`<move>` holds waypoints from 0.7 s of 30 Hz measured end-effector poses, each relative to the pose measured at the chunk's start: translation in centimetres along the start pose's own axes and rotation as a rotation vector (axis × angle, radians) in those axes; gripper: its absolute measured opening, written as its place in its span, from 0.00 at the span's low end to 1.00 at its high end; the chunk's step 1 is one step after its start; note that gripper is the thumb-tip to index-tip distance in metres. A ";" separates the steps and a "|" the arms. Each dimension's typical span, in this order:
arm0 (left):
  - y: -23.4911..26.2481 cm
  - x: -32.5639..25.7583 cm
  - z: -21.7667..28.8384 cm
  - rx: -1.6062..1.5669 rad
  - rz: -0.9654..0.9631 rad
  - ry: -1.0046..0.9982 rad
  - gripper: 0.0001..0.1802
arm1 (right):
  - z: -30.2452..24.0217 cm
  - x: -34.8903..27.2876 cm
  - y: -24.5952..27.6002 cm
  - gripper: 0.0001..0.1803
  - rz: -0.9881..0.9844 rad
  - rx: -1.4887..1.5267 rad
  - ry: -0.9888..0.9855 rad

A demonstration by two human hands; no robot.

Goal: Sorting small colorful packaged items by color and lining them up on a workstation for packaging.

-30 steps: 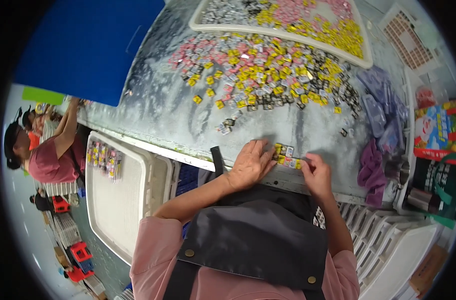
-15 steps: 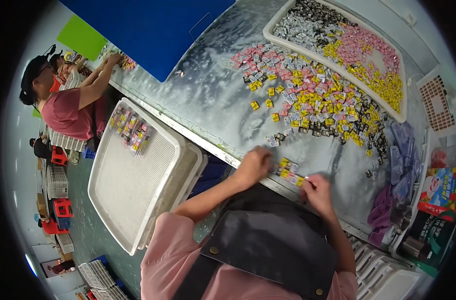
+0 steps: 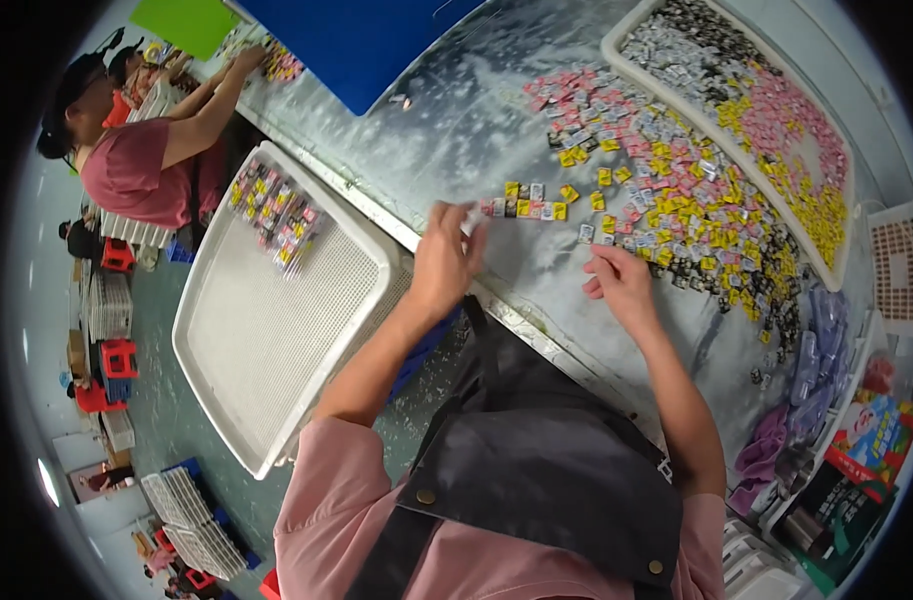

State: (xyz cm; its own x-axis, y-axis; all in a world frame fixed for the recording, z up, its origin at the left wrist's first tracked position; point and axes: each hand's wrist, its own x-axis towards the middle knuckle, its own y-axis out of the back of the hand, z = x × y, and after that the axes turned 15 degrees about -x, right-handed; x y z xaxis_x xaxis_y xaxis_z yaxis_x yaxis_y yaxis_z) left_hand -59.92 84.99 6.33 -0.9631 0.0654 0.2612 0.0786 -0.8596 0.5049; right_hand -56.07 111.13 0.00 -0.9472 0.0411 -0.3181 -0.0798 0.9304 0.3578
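My left hand [image 3: 444, 262] is above the table near its front edge, with thumb and fingers bent toward each other. Something pale and see-through shows at its fingertips, too small to name. Right beside those fingertips lies a short double row of small square wrapped pieces [image 3: 528, 205] in yellow, pink, black and silver. My right hand [image 3: 621, 283] has its fingers curled at the near edge of a large loose pile of the same pieces [image 3: 696, 215]; whatever is in it, if anything, is hidden. A single silver piece [image 3: 585, 234] lies just beyond its fingertips.
A white tray of colour-sorted pieces [image 3: 616, 62] stands at the back right. At my left, a white mesh tray [image 3: 266, 350] holds several filled clear packs [image 3: 276, 215]. A blue board [image 3: 366, 45] covers the far left. A co-worker [image 3: 136, 170] works beyond it. Purple cloth [image 3: 761, 440] lies at right.
Both hands have moved from the table's front edge farther in, the left one also leftward. The grouped pieces, earlier between my hands, now appear beside my left hand. The whole view has shifted somewhat.
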 end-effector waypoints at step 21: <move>-5.9 3.8 -2.5 0.310 -0.341 -0.572 0.28 | -4.1 4.8 -0.7 0.25 0.345 -0.968 0.836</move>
State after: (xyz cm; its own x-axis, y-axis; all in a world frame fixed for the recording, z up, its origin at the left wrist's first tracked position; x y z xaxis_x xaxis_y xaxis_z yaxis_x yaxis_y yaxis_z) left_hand -64.64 89.07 2.28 -0.6687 0.6306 0.3938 -0.0507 -0.5671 0.8221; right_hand -61.87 109.21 1.87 -0.8405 -0.3381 0.4234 0.3448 0.2692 0.8993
